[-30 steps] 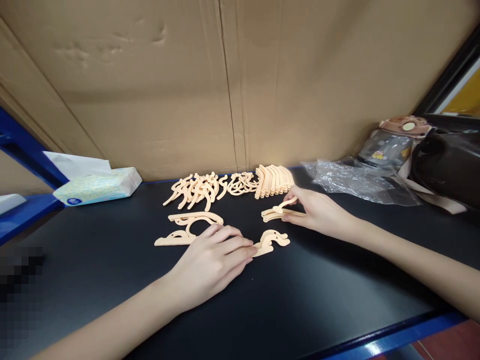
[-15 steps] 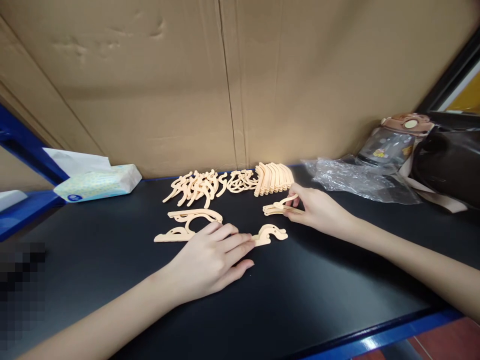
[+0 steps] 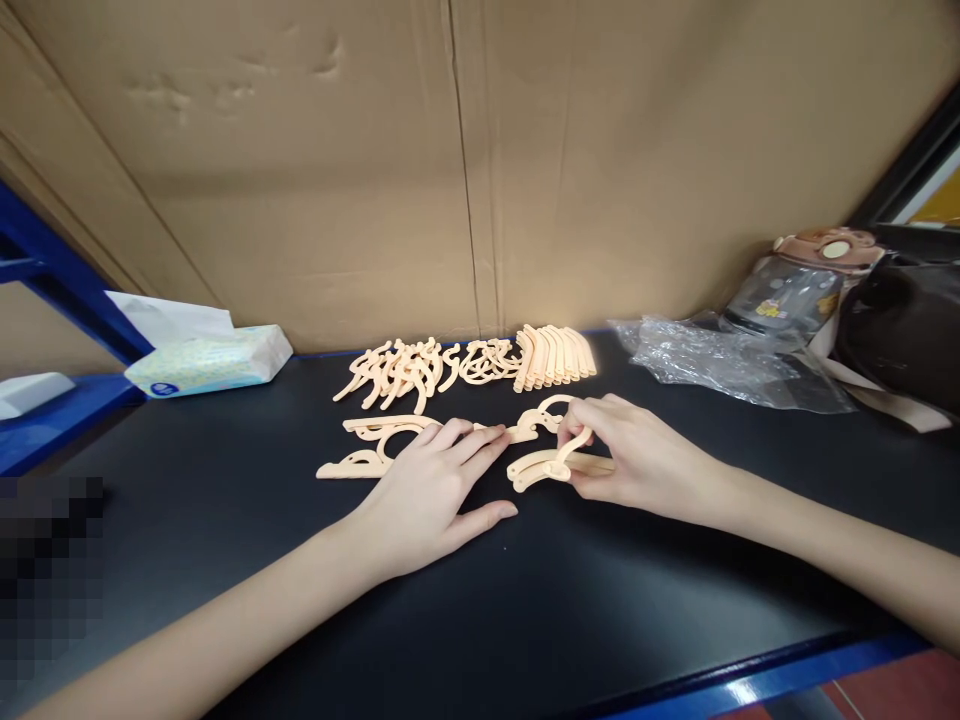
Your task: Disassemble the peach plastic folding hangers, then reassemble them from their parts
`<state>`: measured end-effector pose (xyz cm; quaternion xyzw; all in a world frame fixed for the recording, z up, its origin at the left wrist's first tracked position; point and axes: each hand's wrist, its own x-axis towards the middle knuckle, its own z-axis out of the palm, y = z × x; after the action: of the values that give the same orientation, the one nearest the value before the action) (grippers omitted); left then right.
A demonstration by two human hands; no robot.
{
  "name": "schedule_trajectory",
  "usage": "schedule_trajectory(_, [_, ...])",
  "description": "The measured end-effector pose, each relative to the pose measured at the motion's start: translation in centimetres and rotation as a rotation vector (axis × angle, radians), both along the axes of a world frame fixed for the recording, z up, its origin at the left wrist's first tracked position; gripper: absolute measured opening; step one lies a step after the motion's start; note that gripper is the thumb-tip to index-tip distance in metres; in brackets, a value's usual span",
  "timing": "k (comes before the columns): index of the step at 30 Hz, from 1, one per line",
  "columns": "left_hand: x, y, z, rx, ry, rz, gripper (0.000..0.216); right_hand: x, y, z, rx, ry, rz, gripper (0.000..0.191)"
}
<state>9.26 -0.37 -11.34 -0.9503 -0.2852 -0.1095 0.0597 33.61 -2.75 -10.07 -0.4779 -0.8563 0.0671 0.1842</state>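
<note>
My right hand (image 3: 637, 455) pinches a beige folding hanger (image 3: 536, 467), its arms folded together and its hook standing up by the fingers. Stretched flat, my left hand (image 3: 442, 480) has its thumb apart and its fingers resting over beige hanger parts (image 3: 352, 466) lying on the table. Those parts stick out to the left of the hand. Beyond its fingertips a curved hanger piece (image 3: 529, 425) shows, partly hidden behind the right hand. What lies under the left palm is hidden.
At the back of the black table (image 3: 480, 620) lie a pile of curved pieces (image 3: 401, 372), loose hooks (image 3: 487, 362) and a row of hanger arms (image 3: 555, 355). A tissue pack (image 3: 210, 362) is left; a clear plastic bag (image 3: 727, 360), bottle (image 3: 787, 290) and dark bag (image 3: 907, 330) are right.
My right hand has brought the folded hanger nearer and slightly left. My left hand has shifted the curved piece under its fingertips farther back. The camera view has turned slightly.
</note>
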Motion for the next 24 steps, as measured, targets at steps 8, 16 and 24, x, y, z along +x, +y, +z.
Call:
schedule_trajectory(8, [-0.4, -0.1, -0.4, 0.036, -0.158, -0.009, 0.040, -0.7, 0.1, -0.7, 0.001, -0.011, -0.010, 0.017])
schedule_trajectory(16, [-0.6, -0.5, -0.4, 0.126, -0.166, -0.171, 0.024, -0.8, 0.3, -1.4, 0.025, -0.017, 0.015, 0.018])
schedule_trajectory(24, [-0.1, -0.8, -0.1, 0.263, -0.073, -0.167, 0.026, -0.6, 0.7, -1.1, 0.029, -0.037, 0.043, 0.019])
